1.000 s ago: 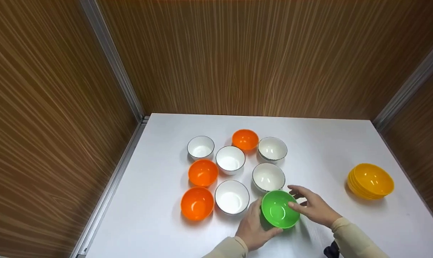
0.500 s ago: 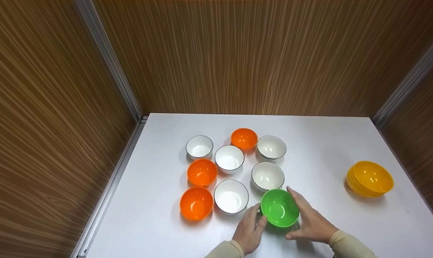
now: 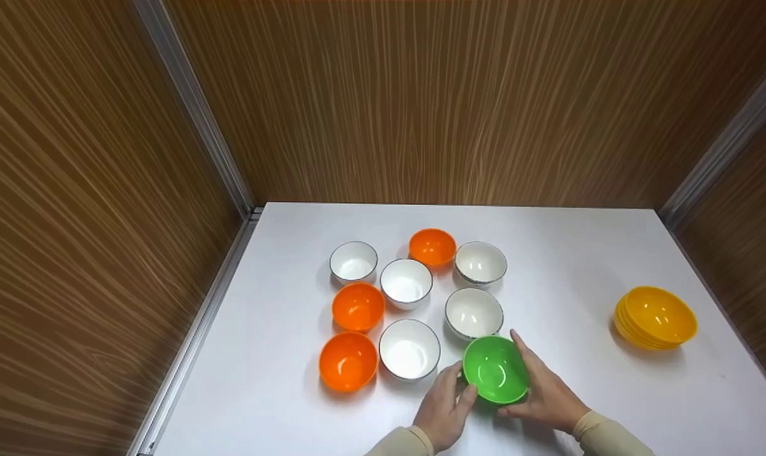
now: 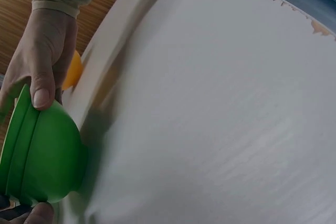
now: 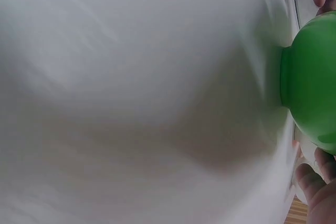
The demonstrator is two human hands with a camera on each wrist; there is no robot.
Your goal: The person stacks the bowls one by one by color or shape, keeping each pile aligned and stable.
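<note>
A small stack of green bowls (image 3: 495, 369) stands near the front of the table, its stacked rims showing in the left wrist view (image 4: 44, 153). My left hand (image 3: 441, 410) holds it from the left, thumb toward the front and fingers along the side. From the right, my right hand (image 3: 549, 394) grips the stack, with its thumb at the near side and fingers reaching round the far side. In the right wrist view, the green underside and foot (image 5: 313, 80) show between fingertips of both hands. Just behind the stack sits a white bowl (image 3: 474, 313).
Several white bowls (image 3: 410, 349) and orange bowls (image 3: 348, 362) stand close together to the left and behind. A stack of yellow bowls (image 3: 658, 316) is at the right on the white table (image 3: 249, 380). Wood-grain panels (image 3: 421, 107) enclose the back and sides.
My right hand has shifted from over the green rim down to the right side and closed in against it. The left thumb has drawn back leftward. The stack has barely moved.
</note>
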